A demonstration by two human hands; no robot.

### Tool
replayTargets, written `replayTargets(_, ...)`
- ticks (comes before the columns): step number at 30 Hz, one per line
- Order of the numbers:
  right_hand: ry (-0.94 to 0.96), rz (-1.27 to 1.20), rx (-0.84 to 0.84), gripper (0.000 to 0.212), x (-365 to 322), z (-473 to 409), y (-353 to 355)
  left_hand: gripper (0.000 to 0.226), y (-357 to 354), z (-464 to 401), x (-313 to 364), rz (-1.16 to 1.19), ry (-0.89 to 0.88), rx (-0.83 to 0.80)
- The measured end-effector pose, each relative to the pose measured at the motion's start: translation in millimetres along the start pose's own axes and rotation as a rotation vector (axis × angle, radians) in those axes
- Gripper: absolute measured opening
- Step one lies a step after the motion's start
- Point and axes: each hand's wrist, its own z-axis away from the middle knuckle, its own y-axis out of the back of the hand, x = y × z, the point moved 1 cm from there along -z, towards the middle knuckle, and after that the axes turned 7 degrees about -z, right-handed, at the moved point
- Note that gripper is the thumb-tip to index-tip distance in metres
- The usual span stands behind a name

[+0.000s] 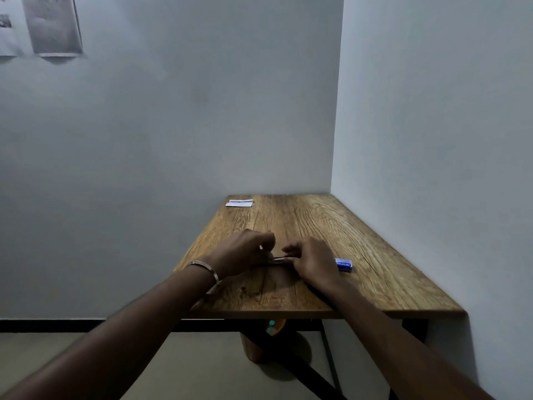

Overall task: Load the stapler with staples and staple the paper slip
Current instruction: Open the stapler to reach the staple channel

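Observation:
Both hands meet at the middle of the wooden table (375, 269). Between them lies a small metal stapler (281, 259), mostly hidden; only a short silvery strip shows. My left hand (245, 252), with a bangle on the wrist, curls its fingers round the stapler's left end. My right hand (313, 261) curls over its right end. Whether the stapler is open I cannot tell. A blue staple box (344, 264) lies just right of my right hand. The white paper slip (239, 202) lies flat at the table's far left corner.
The table stands in a corner, with a wall along its far edge and another along its right side. Its near edge (317, 314) and left edge are free. Below the table a black frame and an orange-brown object (256, 342) show. Papers (52, 24) hang on the far wall.

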Motion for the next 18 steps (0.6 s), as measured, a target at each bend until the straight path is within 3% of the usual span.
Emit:
replayTargets(4, 0.005, 0.002, -0.004, 0.028, -1, 0, 1, 0.013, -3, 6, -5, 0.186, 0.153, 0.126)
replayTargets(18, -0.006, -0.001, -0.009, 0.025, -4, 2, 3, 0.012, -15, 12, -9, 0.370, 0.240, 0.197)
